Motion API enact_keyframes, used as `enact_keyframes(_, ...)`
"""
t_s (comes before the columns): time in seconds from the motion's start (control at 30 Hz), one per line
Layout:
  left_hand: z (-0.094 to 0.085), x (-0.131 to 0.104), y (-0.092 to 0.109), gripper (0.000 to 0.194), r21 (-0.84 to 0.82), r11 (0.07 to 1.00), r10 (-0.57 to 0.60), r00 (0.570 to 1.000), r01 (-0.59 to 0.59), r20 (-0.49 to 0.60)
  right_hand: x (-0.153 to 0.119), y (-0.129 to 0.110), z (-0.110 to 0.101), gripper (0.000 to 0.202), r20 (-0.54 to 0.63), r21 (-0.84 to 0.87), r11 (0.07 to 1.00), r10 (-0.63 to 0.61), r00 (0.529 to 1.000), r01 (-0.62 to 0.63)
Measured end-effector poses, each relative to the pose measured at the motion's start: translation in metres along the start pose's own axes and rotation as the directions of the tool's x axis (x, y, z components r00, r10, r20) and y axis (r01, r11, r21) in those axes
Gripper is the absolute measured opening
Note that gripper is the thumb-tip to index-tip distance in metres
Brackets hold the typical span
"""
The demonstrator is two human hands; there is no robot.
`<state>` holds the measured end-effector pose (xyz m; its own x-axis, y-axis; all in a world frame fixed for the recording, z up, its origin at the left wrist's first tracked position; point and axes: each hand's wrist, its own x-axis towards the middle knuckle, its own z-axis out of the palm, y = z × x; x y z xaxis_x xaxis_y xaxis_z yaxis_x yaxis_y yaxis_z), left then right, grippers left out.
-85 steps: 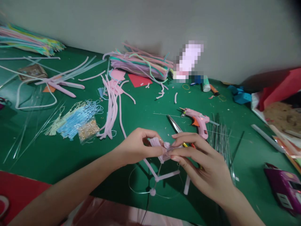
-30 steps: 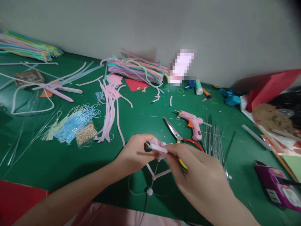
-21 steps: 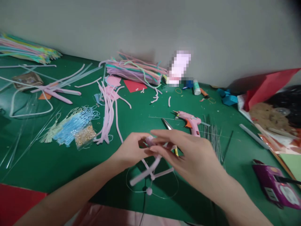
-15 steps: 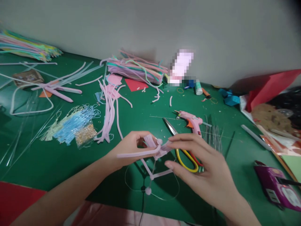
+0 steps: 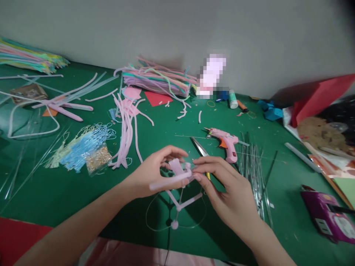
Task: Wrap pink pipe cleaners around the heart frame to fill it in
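A pale pink pipe-cleaner figure (image 5: 179,207) on a thin wire stem is between my hands, above the green table. Its folded upper part sits between the fingers and thumb of my left hand (image 5: 155,168), with one pipe-cleaner end sticking out to the left. My right hand (image 5: 226,184) pinches the right side of that upper part, thumb and fingertips together. Below the hands hang a V-shaped pipe-cleaner piece, a small pink ball (image 5: 174,224) and a thin wire loop (image 5: 146,218). Scissors (image 5: 200,147) lie behind my right hand, their handles mostly hidden by it.
A pink glue gun (image 5: 224,142) and several thin wires (image 5: 252,166) lie at the right. Pink pipe cleaners (image 5: 126,136), blue tassels (image 5: 80,147) and a bag of gold beads (image 5: 97,159) are at the left. Pipe-cleaner bundles (image 5: 158,81) lie by the wall. A purple device (image 5: 327,214) sits far right.
My right hand has moved in to the left and its thumb and fingers have closed on the figure's upper part. The protruding pipe-cleaner end has shifted slightly right.
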<state>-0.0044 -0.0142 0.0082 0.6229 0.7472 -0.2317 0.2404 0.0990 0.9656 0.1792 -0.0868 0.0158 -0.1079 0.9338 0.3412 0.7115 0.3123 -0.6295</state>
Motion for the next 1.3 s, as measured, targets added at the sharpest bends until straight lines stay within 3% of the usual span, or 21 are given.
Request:
enact_keyframes(0.07,0.0,-0.003,0.003,0.061,0.122,0.985,0.132,0.988,-0.123,-0.075,0.004,0.001,-0.002,0.01,0.007,0.022,1.0,-0.002,1.0,0.001)
enact_keyframes(0.1,0.001,-0.004,0.005,0.059,0.176,0.968,0.195,0.976,-0.176,-0.095,0.006,0.002,-0.004,0.01,0.016,0.032,0.999,-0.003,1.0,0.002)
enact_keyframes(0.2,0.002,-0.004,0.009,0.016,0.252,0.93,0.308,0.942,-0.269,-0.13,0.012,0.004,-0.009,0.009,0.091,0.063,0.998,0.012,0.996,-0.018)
enact_keyframes(0.3,0.0,-0.003,0.008,0.011,0.224,0.931,0.322,0.937,-0.288,-0.134,0.018,0.007,-0.014,0.01,0.174,0.088,0.994,0.041,0.984,-0.057)
enact_keyframes(0.67,-0.012,-0.011,0.002,0.012,0.149,0.963,0.224,0.975,-0.223,0.013,0.019,0.014,-0.014,0.011,0.249,0.157,0.965,0.165,0.954,-0.208)
enact_keyframes(0.9,-0.003,-0.009,0.003,0.012,-0.26,0.964,0.039,0.997,-0.056,-0.07,0.022,0.008,-0.014,0.012,0.234,0.177,0.957,0.185,0.955,-0.229)
enact_keyframes(1.0,0.005,-0.007,0.004,0.05,-0.376,0.923,-0.113,0.993,0.089,-0.043,0.024,0.006,-0.014,0.012,0.232,0.164,0.958,0.193,0.953,-0.234)
enact_keyframes(1.03,0.007,-0.006,0.005,0.053,-0.374,0.918,-0.149,0.989,0.13,-0.022,0.025,0.006,-0.014,0.012,0.235,0.167,0.957,0.195,0.952,-0.238)
enact_keyframes(1.17,0.011,-0.002,0.005,0.022,-0.295,0.941,-0.182,0.983,0.167,-0.024,0.025,0.006,-0.013,0.014,0.262,0.189,0.953,0.181,0.948,-0.235)
enact_keyframes(1.3,0.012,-0.001,0.005,0.019,-0.252,0.951,-0.197,0.98,0.181,-0.04,0.024,0.005,-0.012,0.013,0.28,0.205,0.955,0.154,0.948,-0.216)
